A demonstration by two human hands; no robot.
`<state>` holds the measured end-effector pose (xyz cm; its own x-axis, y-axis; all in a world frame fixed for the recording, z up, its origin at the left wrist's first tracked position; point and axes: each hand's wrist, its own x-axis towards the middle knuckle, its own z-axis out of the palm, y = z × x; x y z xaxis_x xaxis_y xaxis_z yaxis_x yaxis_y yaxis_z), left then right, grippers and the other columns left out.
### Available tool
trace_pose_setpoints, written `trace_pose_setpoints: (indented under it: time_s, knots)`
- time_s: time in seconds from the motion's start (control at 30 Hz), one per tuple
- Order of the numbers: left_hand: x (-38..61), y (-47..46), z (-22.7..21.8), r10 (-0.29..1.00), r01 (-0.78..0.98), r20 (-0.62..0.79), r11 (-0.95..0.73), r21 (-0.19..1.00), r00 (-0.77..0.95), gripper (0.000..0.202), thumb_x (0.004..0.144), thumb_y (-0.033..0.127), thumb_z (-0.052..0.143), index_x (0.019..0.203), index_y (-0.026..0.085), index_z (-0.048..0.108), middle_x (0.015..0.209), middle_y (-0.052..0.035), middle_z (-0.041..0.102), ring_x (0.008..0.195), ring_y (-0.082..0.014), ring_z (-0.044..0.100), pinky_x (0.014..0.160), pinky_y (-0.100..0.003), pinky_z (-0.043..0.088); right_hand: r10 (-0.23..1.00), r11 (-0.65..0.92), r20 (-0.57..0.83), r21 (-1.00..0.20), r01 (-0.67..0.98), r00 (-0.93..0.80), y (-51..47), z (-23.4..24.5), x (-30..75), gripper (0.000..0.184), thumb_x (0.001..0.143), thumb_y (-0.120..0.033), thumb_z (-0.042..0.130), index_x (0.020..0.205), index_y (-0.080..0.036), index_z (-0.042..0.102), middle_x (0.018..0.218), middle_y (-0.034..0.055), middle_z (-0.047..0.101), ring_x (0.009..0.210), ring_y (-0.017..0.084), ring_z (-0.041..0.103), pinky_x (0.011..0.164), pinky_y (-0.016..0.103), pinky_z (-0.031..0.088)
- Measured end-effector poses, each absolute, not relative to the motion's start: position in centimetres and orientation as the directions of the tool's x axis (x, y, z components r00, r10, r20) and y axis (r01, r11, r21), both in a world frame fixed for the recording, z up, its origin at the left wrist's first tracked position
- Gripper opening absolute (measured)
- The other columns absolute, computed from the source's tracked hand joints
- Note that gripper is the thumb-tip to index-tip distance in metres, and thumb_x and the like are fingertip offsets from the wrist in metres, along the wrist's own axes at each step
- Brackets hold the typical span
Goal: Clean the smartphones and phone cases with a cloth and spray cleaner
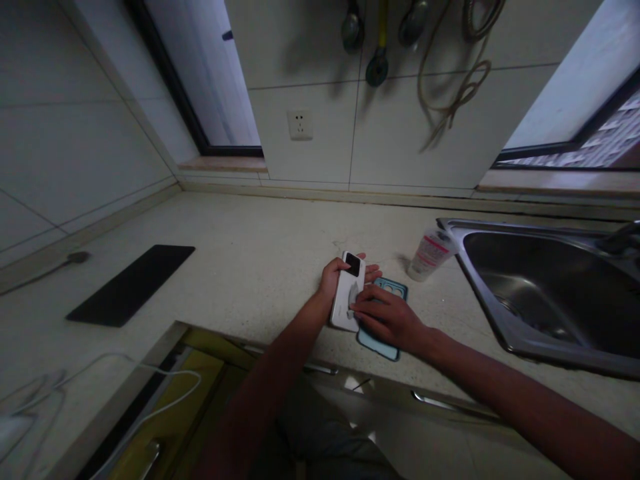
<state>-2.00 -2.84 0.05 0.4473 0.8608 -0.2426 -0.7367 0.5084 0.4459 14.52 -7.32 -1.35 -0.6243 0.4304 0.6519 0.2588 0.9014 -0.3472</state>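
Observation:
My left hand (pixel 331 279) is wrapped round a white smartphone (pixel 343 303), its back facing up and its black camera block at the far end. The thumb lies by the camera block, and the other fingers show past the far side. In my right hand (pixel 387 313), closed fingers pinch a small greyish wipe (pixel 353 297), pressed on the phone's back; whether it is cloth or tissue is unclear. Beneath the right hand, a teal phone case (pixel 383 348) lies on the counter, partly covered by that hand.
A clear plastic cup (pixel 431 255) with pink print stands by the steel sink (pixel 520 280) on the right. To the left, a black flat mat (pixel 133 283) lies on the pale countertop (pixel 240 260). A white cable (pixel 170 373) hangs over an opening at the counter's front edge.

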Motion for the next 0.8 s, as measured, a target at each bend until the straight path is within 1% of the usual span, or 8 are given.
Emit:
trace_pose_setpoints:
  time_s: [0.1,0.23,0.33,0.4,0.47,0.6,0.8]
  knots:
    - [-2.03,-2.9,0.05,0.858,-0.737,-0.243,0.514,0.438,0.453,0.085,0.057,0.022,0.05,0.14,0.007,0.046,0.123,-0.0236,0.068,0.111,-0.0396,0.067,0.099,-0.059,0.045,0.43,0.902,0.646,-0.341,0.265,-0.631,-7.32,-1.23,14.5,0.019,0.098,-0.022,0.056,0.108,-0.019,0.072,0.098,0.0094,0.067,0.087,0.019,0.064,0.075,0.033,0.056]
    - [-1.94,-2.81,-0.12,0.855,-0.727,-0.238,0.518,0.451,0.461,0.08,0.058,0.023,0.05,0.137,0.006,0.048,0.119,-0.0235,0.069,0.11,-0.0392,0.068,0.099,-0.058,0.046,0.417,0.908,0.645,-0.323,0.267,-0.64,-7.34,-0.98,14.56,0.018,0.098,-0.02,0.056,0.106,-0.019,0.072,0.097,0.0094,0.067,0.086,0.019,0.064,0.075,0.032,0.056]
    - [-1.87,-2.7,-0.1,0.854,-0.703,-0.25,0.519,0.487,0.457,0.066,0.069,0.027,0.051,0.131,0.006,0.053,0.114,-0.0234,0.071,0.107,-0.0378,0.069,0.098,-0.055,0.047,0.413,0.91,0.654,-0.323,0.26,-0.634,-7.34,-0.92,14.59,0.019,0.098,-0.021,0.056,0.108,-0.02,0.071,0.096,0.0086,0.067,0.086,0.018,0.064,0.073,0.031,0.057]
    - [-1.85,-2.62,-0.06,0.848,-0.684,-0.267,0.528,0.504,0.458,0.057,0.078,0.033,0.05,0.128,0.008,0.054,0.111,-0.0228,0.071,0.106,-0.0368,0.07,0.097,-0.053,0.048,0.414,0.909,0.653,-0.326,0.258,-0.634,-7.32,-0.95,14.61,0.02,0.098,-0.022,0.055,0.11,-0.02,0.071,0.097,0.0085,0.067,0.086,0.018,0.064,0.073,0.031,0.057]
    - [-1.84,-2.54,-0.06,0.838,-0.667,-0.285,0.543,0.509,0.465,0.053,0.084,0.04,0.049,0.126,0.009,0.056,0.11,-0.0222,0.071,0.105,-0.0362,0.07,0.096,-0.052,0.049,0.416,0.909,0.649,-0.329,0.258,-0.637,-7.3,-1.01,14.64,0.019,0.098,-0.022,0.056,0.109,-0.019,0.072,0.097,0.009,0.067,0.086,0.018,0.065,0.073,0.031,0.057]
    - [-1.83,-2.38,-0.26,0.829,-0.659,-0.288,0.557,0.505,0.48,0.054,0.088,0.049,0.052,0.124,0.009,0.056,0.113,-0.0247,0.069,0.103,-0.0363,0.071,0.094,-0.051,0.051,0.416,0.908,0.644,-0.33,0.257,-0.642,-7.29,-1.04,14.71,0.019,0.097,-0.021,0.057,0.107,-0.017,0.072,0.097,0.0095,0.067,0.086,0.018,0.066,0.073,0.031,0.057]
    - [-1.89,-2.28,-0.68,0.828,-0.651,-0.285,0.558,0.515,0.483,0.057,0.09,0.054,0.055,0.125,0.009,0.056,0.114,-0.0253,0.069,0.101,-0.0354,0.072,0.092,-0.05,0.052,0.421,0.906,0.64,-0.326,0.27,-0.643,-7.28,-1.13,14.76,0.02,0.098,-0.024,0.056,0.109,-0.021,0.073,0.097,0.0084,0.068,0.085,0.018,0.066,0.073,0.031,0.058]
